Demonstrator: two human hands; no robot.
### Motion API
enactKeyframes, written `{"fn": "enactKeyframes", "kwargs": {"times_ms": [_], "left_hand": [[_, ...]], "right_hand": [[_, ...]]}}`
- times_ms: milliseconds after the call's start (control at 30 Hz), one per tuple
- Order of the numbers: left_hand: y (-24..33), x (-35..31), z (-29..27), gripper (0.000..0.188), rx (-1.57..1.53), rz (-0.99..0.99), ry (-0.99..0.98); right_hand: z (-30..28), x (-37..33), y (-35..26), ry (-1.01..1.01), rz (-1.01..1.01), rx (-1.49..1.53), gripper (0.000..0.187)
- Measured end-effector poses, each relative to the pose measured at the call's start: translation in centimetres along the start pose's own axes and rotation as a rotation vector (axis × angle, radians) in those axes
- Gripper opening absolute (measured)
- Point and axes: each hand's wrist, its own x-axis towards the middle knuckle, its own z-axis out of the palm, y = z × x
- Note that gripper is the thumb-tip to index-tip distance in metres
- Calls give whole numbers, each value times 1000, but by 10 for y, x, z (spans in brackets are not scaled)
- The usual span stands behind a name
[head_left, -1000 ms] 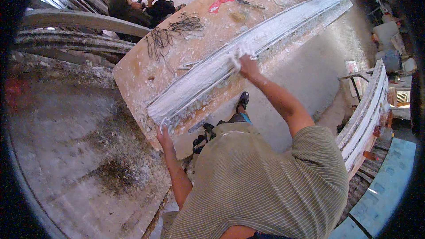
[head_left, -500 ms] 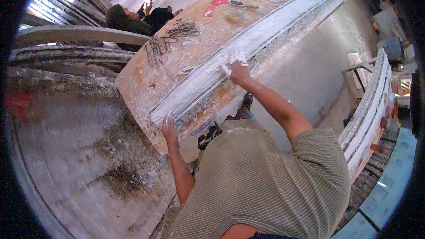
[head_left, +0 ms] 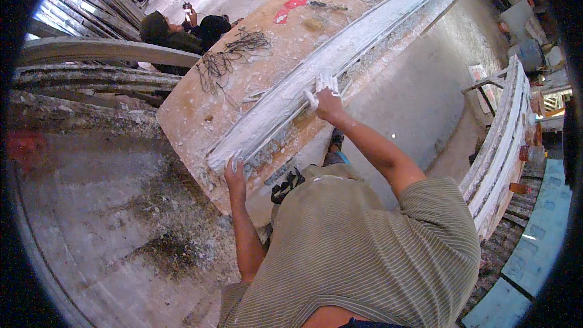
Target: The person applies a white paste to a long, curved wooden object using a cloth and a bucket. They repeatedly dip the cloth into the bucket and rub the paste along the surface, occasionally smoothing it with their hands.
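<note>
A long white plaster moulding (head_left: 285,100) lies slantwise across a worn wooden board, from near left to far right. My right hand (head_left: 328,100) rests at the near-side edge of its middle. Its fingers are stretched out and coated white, with the thumb apart. At the moulding's near left end is my left hand (head_left: 234,173), its whitened fingertips touching the end and somewhat spread. No tool shows in either hand.
The board (head_left: 194,112) carries a tangle of dark wire (head_left: 234,54), a red piece (head_left: 289,10), a dark thin tool (head_left: 328,5) and white crumbs. Curved pale strips (head_left: 501,152) stand at right. A person (head_left: 182,30) holding a phone is beyond the board's left side.
My right hand, smeared by motion before, is now sharp and slightly farther right, nearer the moulding's edge. My left hand stays at the near end. The whole view has shifted a little.
</note>
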Motion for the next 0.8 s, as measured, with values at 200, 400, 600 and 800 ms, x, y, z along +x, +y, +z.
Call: {"fn": "enactKeyframes", "kwargs": {"times_ms": [200,400,600,800], "left_hand": [[-37,9,20,48,-184,-46,45],[-3,4,30,45,-196,-25,81],[18,15,47,41,-167,-25,41],[19,14,71,45,-62,-177,149]], "right_hand": [[-6,-12,-68,47,-552,349,69],[-18,15,-14,-514,-371,12,48],[1,73,190,184,-195,-228,39],[-17,90,179,49,107,10,41]]}}
